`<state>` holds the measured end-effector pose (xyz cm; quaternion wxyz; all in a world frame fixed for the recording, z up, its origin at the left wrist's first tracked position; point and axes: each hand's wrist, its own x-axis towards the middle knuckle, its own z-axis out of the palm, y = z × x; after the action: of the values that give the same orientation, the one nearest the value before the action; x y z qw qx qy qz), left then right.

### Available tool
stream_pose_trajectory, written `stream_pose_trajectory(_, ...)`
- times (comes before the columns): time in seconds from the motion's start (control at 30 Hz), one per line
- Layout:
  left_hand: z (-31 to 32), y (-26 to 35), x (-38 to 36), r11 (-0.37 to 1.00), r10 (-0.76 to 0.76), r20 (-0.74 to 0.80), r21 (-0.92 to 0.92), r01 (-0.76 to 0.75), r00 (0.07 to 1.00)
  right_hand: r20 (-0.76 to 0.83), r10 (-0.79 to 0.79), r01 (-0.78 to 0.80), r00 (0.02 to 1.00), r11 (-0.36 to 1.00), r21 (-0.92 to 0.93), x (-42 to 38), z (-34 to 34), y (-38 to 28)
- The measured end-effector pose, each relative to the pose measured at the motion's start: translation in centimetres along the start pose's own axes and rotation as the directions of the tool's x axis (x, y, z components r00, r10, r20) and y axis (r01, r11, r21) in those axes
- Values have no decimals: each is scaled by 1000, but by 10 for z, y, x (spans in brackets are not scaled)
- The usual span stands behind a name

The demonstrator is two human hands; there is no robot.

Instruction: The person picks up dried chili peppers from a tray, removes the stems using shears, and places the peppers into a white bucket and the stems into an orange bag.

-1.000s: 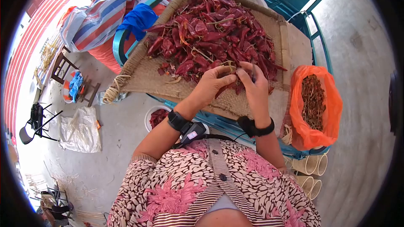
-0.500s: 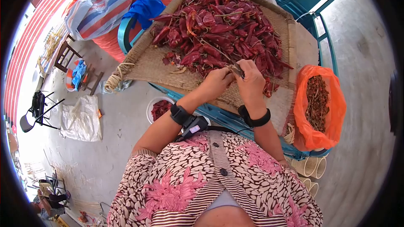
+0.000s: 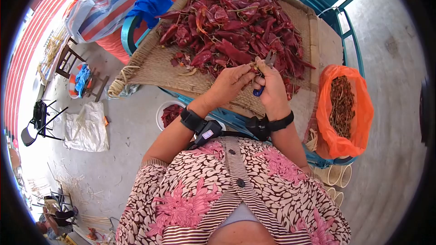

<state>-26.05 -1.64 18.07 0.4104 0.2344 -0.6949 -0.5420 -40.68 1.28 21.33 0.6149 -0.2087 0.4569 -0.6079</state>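
In front of the heap of dried red chilies (image 3: pixel 236 27), my two hands meet over the near side of a woven tray (image 3: pixel 159 70). My right hand (image 3: pixel 272 88) is closed around small snips (image 3: pixel 271 58), their grey jaws pointing up and away and a blue handle end showing below the fingers. Against it, my left hand (image 3: pixel 231 84) pinches thin chili stems (image 3: pixel 255 69), mostly covered by the fingertips. Loose chilies and seeds lie just beyond the hands.
An orange plastic bag (image 3: pixel 324 109) of dried stems stands at the right. Below the tray's left side sits a white bowl (image 3: pixel 160 117) with red chili pieces. The tray rests on a teal metal frame (image 3: pixel 356 56). A striped sheet (image 3: pixel 102 16) is at upper left.
The snips have turned in my right hand, so jaws and blue handle now show. Both hands have shifted slightly, still together; the view has moved a little.
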Motion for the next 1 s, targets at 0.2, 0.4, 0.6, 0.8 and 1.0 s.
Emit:
stream_pose_trajectory(0.2,-10,4,-3,989,71,30,130,-75,997,92,290,-304,953,917,257,6,-12,0)
stream_pose_trajectory(0.4,-8,1,-5,971,208,25,116,-209,978,247,373,-446,894,787,426,6,-14,-2)
stream_pose_trajectory(0.6,-12,22,-19,996,75,-28,55,-73,997,-19,6,-4,1000,998,64,-5,0,-13)
stream_pose_trajectory(0.8,-22,41,-21,892,301,-360,434,-127,883,67,-521,421,851,599,-681,-10,-4,-20)
stream_pose_trajectory(1.0,-25,14,-5,697,422,-86,667,-262,903,362,-590,563,721,197,-802,-14,6,-25)
